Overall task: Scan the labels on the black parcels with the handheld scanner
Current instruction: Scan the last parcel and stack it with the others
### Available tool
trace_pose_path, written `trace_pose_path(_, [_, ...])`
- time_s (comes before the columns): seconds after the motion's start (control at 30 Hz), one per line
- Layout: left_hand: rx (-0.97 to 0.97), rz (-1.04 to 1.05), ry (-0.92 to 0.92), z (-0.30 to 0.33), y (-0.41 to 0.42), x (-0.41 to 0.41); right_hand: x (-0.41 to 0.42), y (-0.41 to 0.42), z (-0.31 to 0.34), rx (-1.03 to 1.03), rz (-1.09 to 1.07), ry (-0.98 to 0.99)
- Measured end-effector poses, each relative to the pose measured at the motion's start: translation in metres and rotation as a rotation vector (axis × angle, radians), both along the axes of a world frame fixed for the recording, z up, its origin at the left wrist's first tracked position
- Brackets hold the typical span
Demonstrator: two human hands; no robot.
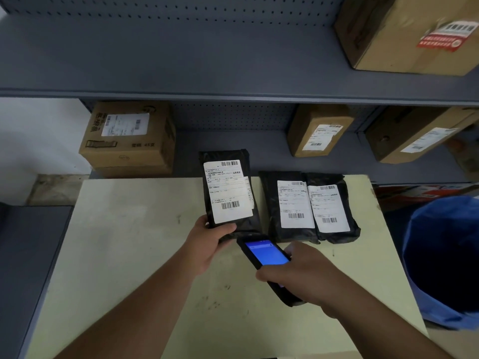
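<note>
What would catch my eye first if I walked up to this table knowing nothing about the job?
Probably the glowing blue screen of the scanner, held in the right hand low over the middle of the pale table. Just above it, the left hand tilts up a black parcel with a white label. Two more black parcels lie side by side to its right.

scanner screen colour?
Blue, lit, on the scanner in the right hand; head view.
</note>
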State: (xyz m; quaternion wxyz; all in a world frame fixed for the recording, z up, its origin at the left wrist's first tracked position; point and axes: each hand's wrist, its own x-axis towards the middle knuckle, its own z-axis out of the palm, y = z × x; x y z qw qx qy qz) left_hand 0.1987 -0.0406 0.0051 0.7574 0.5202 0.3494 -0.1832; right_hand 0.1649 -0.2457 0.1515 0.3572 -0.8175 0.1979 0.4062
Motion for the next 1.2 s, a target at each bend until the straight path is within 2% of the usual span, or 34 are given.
trace_pose_path(0.7, [-0.09, -0.117, -0.006, 0.007, -0.147, 0.038, -0.024, -0.129, -0.001, 0.004, -0.165, 0.01])
trace_pose_path(1.2, [-0.045, -0.2, 0.07, -0.006, -0.226, 0.055, -0.035, -0.189, -0.012, -0.006, -0.253, 0.022])
